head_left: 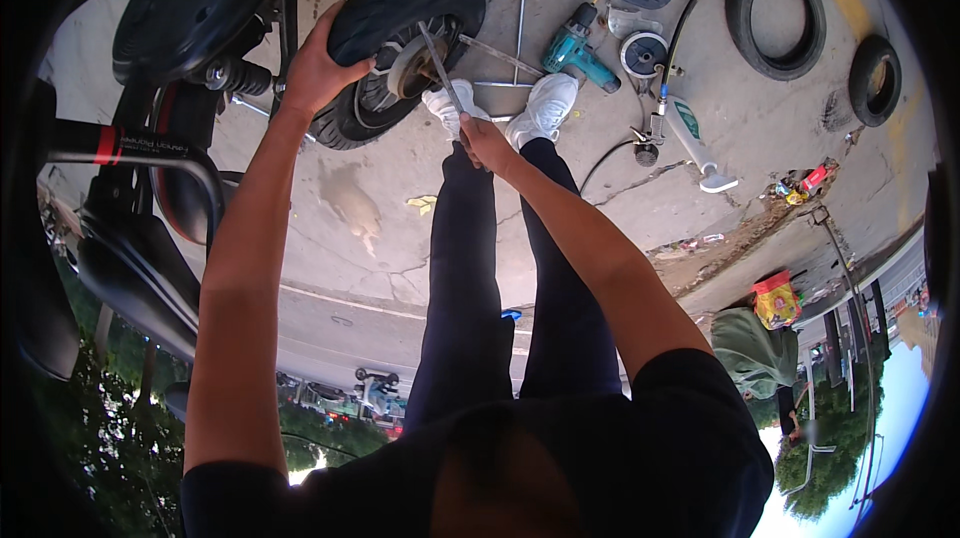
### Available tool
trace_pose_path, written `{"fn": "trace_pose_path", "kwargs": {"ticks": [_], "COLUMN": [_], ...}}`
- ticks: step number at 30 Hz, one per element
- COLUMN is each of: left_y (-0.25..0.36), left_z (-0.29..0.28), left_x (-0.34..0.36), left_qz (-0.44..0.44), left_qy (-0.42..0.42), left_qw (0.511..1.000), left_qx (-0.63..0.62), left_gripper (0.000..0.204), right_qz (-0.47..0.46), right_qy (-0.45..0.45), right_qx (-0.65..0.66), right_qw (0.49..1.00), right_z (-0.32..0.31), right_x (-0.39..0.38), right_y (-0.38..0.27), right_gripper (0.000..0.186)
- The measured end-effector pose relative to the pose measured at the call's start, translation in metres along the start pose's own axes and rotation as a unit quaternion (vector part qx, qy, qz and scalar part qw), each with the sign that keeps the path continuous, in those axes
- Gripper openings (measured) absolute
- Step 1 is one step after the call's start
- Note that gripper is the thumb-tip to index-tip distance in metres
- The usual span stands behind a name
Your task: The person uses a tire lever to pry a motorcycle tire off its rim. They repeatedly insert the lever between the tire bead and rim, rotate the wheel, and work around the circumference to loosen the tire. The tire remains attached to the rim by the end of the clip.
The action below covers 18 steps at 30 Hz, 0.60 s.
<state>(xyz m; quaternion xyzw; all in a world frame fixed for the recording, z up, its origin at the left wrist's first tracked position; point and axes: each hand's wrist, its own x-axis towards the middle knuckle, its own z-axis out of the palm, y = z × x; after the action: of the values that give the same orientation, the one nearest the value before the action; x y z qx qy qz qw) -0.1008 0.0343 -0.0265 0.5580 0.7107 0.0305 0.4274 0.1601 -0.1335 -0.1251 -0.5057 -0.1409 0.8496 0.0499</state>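
Here, the wheel (392, 50) was at eleven o'clock, the drill (572, 48) at one; the left hand (322, 71) was clamped on the wheel's nine-o'clock edge, the right hand (484, 144) closed around a metal bar (443, 72) pointing to eleven.

The wheel (402, 56) sits at the upper left of centre in the head view, tilted, its hub side turned toward the lower right. Its thick black tyre (400, 0) shows grooved tread along the upper left and surrounds a dark spoked rim (368, 95). A round, pale metallic hub (408, 74) with a brownish centre projects from the middle. The slim, straight grey bar (446, 80) slants across the hub side, its upper end overlapping the wheel, its lower part gripped clear of it.
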Motion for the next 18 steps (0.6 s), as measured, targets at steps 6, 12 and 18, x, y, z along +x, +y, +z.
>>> {"fn": "trace_pose_path", "kwargs": {"ticks": [6,12,18], "left_y": [-0.005,0.001,0.006], "left_z": [0.005,0.008,0.016], "left_x": [-0.021,-0.038,-0.047], "left_qz": [-0.001,-0.043,-0.045], "left_qy": [-0.014,0.012,0.038], "left_qw": [1.0,0.998,0.998], "left_qx": [-0.008,0.032,0.034], "left_gripper": [0.099,0.092,0.089], "right_qz": [-0.073,-0.093,-0.014], "right_qy": [0.073,0.134,0.087], "right_qx": [-0.175,-0.282,-0.422], "right_qw": [0.979,0.946,0.902], "right_z": [0.003,0.015,-0.021], "right_x": [-0.01,-0.06,-0.095], "right_y": [0.024,-0.008,-0.071], "right_gripper": [0.054,0.049,0.048]}}
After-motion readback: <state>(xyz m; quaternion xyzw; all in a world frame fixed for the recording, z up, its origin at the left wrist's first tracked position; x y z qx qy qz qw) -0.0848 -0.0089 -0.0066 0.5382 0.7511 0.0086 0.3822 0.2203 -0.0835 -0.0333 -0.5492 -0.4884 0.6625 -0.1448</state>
